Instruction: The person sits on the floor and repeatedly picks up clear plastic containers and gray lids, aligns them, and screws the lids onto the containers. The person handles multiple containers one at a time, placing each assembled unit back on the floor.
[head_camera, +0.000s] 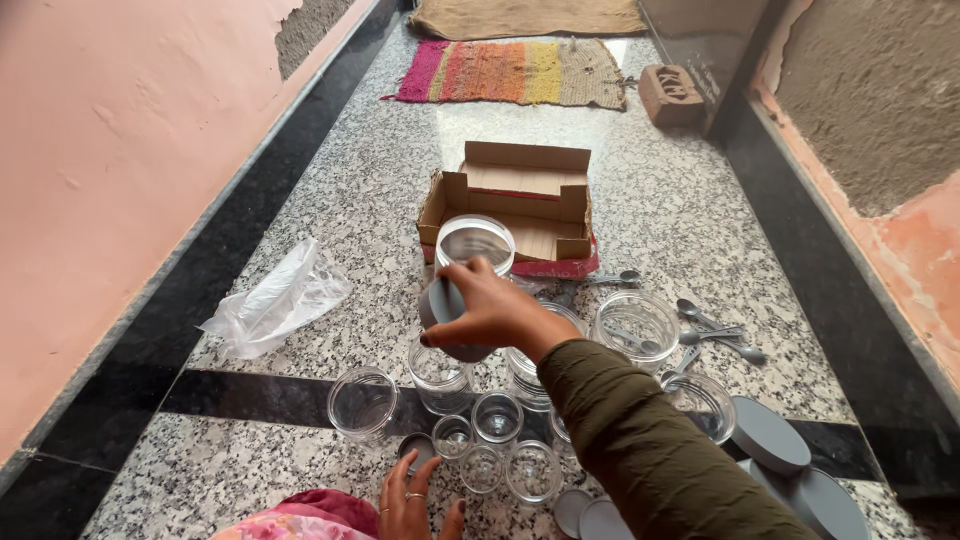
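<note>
My right hand (497, 313) reaches forward over the floor and grips a grey round lid (440, 308) beside a large clear jar (474, 243). My left hand (412, 503), with rings on its fingers, rests at the bottom edge, touching a small grey lid (416, 446) next to several small clear jars (497, 417). More clear jars stand around: one at the left (362, 401), one under my right hand (440, 375), and a wide one holding a spoon (636, 327).
An open cardboard box (520, 205) lies beyond the jars. A crumpled clear plastic bag (278, 300) sits at the left. Grey spoons (715, 333) and stacked grey lids (770, 435) lie at the right. A striped mat (510, 72) and a brick (670, 93) are farther off.
</note>
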